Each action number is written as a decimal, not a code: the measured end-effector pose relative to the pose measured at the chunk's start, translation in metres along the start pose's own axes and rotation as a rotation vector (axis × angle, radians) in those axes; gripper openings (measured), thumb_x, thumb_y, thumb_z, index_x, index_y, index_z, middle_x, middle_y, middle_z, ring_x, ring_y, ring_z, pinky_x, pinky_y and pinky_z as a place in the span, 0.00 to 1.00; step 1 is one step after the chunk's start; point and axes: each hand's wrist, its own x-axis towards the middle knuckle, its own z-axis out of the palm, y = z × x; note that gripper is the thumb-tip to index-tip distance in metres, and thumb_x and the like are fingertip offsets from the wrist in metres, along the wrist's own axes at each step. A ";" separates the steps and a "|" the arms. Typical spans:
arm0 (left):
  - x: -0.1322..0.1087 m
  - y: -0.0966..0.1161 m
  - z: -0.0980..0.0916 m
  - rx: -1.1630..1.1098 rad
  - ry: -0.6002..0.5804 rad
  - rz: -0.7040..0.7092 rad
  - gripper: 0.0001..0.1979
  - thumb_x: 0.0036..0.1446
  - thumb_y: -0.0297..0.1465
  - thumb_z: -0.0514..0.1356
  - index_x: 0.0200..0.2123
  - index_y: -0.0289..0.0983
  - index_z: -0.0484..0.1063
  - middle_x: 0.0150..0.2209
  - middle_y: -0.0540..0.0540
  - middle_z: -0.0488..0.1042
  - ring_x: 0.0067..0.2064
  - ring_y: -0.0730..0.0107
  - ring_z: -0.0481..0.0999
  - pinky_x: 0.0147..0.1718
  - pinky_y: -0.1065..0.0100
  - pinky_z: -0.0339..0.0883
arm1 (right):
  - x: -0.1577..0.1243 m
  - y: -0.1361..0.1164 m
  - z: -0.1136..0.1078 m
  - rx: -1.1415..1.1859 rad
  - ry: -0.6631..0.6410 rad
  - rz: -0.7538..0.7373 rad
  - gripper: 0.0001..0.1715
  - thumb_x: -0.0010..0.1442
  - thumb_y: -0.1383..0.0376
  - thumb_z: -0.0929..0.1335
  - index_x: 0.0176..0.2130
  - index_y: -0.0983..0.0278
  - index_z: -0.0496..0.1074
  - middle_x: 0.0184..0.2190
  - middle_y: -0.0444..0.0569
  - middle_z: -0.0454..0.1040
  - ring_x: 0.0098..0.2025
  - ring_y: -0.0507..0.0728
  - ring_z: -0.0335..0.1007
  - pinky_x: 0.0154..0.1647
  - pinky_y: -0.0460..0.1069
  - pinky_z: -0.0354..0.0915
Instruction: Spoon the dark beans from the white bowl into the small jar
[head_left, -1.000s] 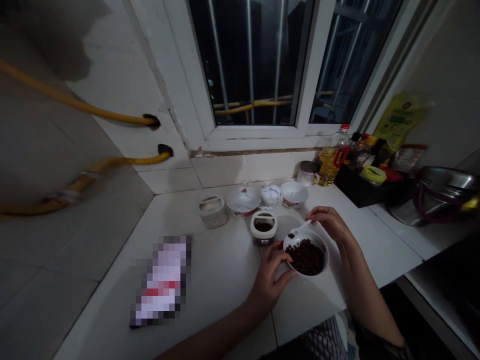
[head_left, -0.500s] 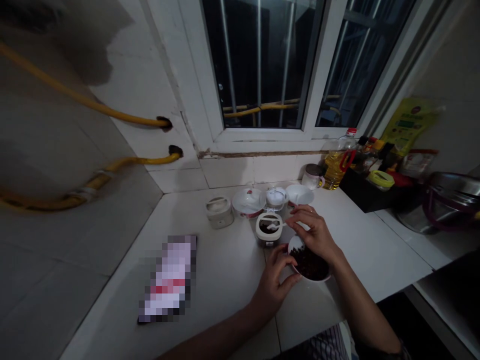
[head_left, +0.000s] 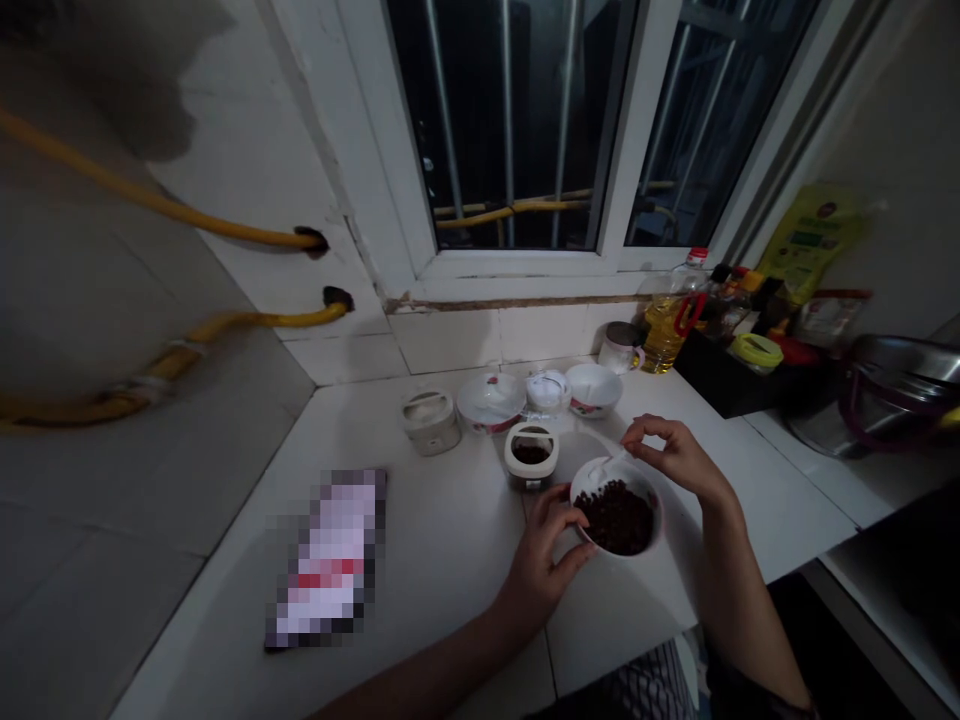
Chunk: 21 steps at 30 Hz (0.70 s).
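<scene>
A white bowl [head_left: 654, 492] holding dark reddish-brown crumbly food [head_left: 616, 518] stands on the counter in front of me. My left hand [head_left: 546, 550] grips its left rim between thumb and fingers. In my right hand [head_left: 670, 455], pinched by the handle, is a small white spoon [head_left: 606, 466]; its bowl end is over the far left part of the bowl. Just beyond the bowl sits a seasoning jar [head_left: 531, 470] with a cream rim, with dark contents showing inside.
Behind are a second seasoning jar [head_left: 430, 424], two white bowls, a small white-topped container [head_left: 548, 391] and a lidded mug [head_left: 620, 348]. An oil bottle [head_left: 666, 325] and a black box of condiments [head_left: 724, 380] stand right, near a steel pot [head_left: 892, 400]. A blurred flat object [head_left: 326, 560] lies left.
My right hand has moved right and back with the spoon, from the seasoning jar to over the bowl. My left hand stays on the bowl's rim. The view has shifted slightly.
</scene>
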 end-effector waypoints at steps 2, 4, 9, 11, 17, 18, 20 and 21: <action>0.000 0.001 -0.001 0.006 0.005 -0.001 0.06 0.56 0.32 0.63 0.37 0.39 0.73 0.52 0.39 0.66 0.59 0.53 0.65 0.56 0.52 0.62 | 0.001 -0.001 0.006 -0.014 -0.061 -0.012 0.05 0.52 0.63 0.71 0.28 0.63 0.77 0.29 0.48 0.75 0.35 0.57 0.69 0.42 0.52 0.64; 0.000 0.003 -0.001 0.007 0.001 -0.001 0.06 0.56 0.32 0.62 0.37 0.39 0.73 0.52 0.39 0.66 0.59 0.54 0.65 0.56 0.53 0.62 | 0.003 -0.003 0.014 0.030 -0.148 -0.001 0.05 0.52 0.64 0.71 0.28 0.63 0.77 0.29 0.48 0.74 0.33 0.56 0.70 0.39 0.51 0.65; 0.001 0.004 -0.001 0.014 0.003 -0.002 0.06 0.56 0.32 0.63 0.38 0.40 0.73 0.52 0.39 0.67 0.58 0.53 0.66 0.56 0.53 0.63 | 0.007 -0.002 0.019 0.185 -0.167 0.190 0.04 0.46 0.65 0.71 0.26 0.64 0.77 0.22 0.44 0.73 0.26 0.52 0.66 0.31 0.47 0.62; 0.001 0.004 -0.001 0.013 0.002 0.002 0.06 0.56 0.32 0.63 0.38 0.40 0.73 0.52 0.39 0.66 0.58 0.53 0.67 0.55 0.53 0.63 | 0.008 0.000 0.016 0.240 -0.123 0.245 0.04 0.44 0.66 0.71 0.24 0.64 0.77 0.19 0.43 0.72 0.24 0.51 0.64 0.30 0.47 0.61; 0.001 0.001 0.001 0.012 0.014 0.007 0.06 0.56 0.32 0.63 0.37 0.40 0.73 0.52 0.39 0.67 0.58 0.54 0.67 0.56 0.54 0.63 | 0.011 0.004 0.007 0.388 -0.012 0.307 0.05 0.38 0.68 0.70 0.22 0.64 0.77 0.18 0.42 0.73 0.22 0.51 0.62 0.28 0.47 0.59; 0.001 0.001 0.001 0.013 0.015 0.006 0.06 0.56 0.32 0.63 0.37 0.40 0.73 0.52 0.39 0.67 0.58 0.54 0.66 0.56 0.54 0.63 | 0.012 0.004 0.008 0.393 -0.007 0.312 0.05 0.37 0.69 0.70 0.21 0.64 0.77 0.18 0.43 0.73 0.22 0.51 0.62 0.28 0.47 0.59; 0.001 0.001 0.001 0.011 0.010 0.007 0.06 0.56 0.32 0.63 0.37 0.40 0.73 0.52 0.39 0.67 0.58 0.54 0.66 0.55 0.53 0.63 | 0.012 0.005 0.008 0.398 -0.009 0.323 0.05 0.37 0.68 0.69 0.21 0.64 0.77 0.18 0.43 0.73 0.21 0.51 0.62 0.28 0.48 0.59; 0.001 0.001 0.001 0.010 0.008 0.011 0.06 0.56 0.32 0.62 0.38 0.40 0.73 0.52 0.39 0.67 0.58 0.54 0.66 0.55 0.53 0.63 | 0.012 0.005 0.009 0.400 -0.010 0.326 0.05 0.37 0.68 0.69 0.21 0.64 0.77 0.18 0.43 0.73 0.21 0.51 0.62 0.28 0.48 0.59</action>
